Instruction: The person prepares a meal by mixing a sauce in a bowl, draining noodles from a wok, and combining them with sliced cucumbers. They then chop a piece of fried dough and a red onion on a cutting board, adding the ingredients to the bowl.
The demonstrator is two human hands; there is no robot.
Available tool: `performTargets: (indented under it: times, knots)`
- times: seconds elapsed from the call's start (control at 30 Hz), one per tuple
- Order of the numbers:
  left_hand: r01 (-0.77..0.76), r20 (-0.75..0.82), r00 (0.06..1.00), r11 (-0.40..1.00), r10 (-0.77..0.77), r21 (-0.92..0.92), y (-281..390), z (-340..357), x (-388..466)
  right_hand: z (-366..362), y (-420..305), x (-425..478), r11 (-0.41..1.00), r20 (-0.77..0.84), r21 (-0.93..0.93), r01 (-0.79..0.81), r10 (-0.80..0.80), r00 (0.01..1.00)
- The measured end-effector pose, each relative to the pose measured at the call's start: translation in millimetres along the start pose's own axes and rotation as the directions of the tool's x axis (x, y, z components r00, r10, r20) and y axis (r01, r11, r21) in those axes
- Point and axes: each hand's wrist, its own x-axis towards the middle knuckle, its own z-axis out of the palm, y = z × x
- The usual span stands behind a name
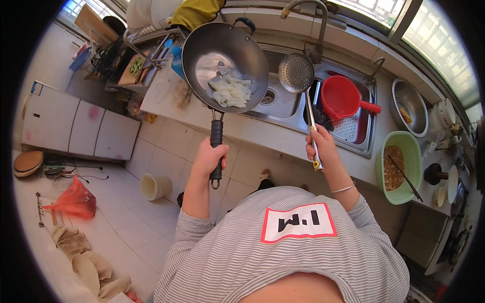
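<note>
My left hand (213, 158) is wrapped around the black handle of a large wok (227, 41), which is over the counter's edge and the left sink basin. Pale, flat slices of food (232, 90) lie in a heap low in the wok with some clear liquid. In my right hand (325, 146) is the metal handle of a perforated skimmer (296, 72). The skimmer's round head hangs over the sink (282, 108), close to the wok's right rim but apart from it.
A red plastic ladle (340, 96) rests over the right basin, below a faucet (322, 22). Rightward stand a steel bowl (410, 107) and a green basin (401, 166) with brown contents and chopsticks. A cutting board (130, 70) holds chopped greens. A bucket (155, 187) and red bag (77, 199) are on the floor.
</note>
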Motion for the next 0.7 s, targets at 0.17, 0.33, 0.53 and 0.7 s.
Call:
performTargets:
  times: [0.17, 0.33, 0.53, 0.7]
  knots:
    - [-0.056, -0.047, 0.997, 0.99, 0.063, 0.131, 9, -10, 21, 5, 24, 28, 0.897, 0.183, 0.286, -0.336, 0.293, 0.938]
    - [-0.112, -0.082, 0.988, 0.965, 0.134, 0.236, 16, -13, 34, 25, 24, 40, 0.88, 0.21, 0.342, -0.329, 0.269, 0.94]
    - [-0.119, -0.094, 0.984, 0.948, 0.153, 0.296, 20, -5, 42, 24, 9, 51, 0.835, 0.282, 0.396, -0.383, 0.286, 0.916]
    - [-0.127, -0.107, 0.979, 0.934, 0.171, 0.335, 22, 5, 44, 13, 12, 57, 0.786, 0.337, 0.447, -0.427, 0.294, 0.894]
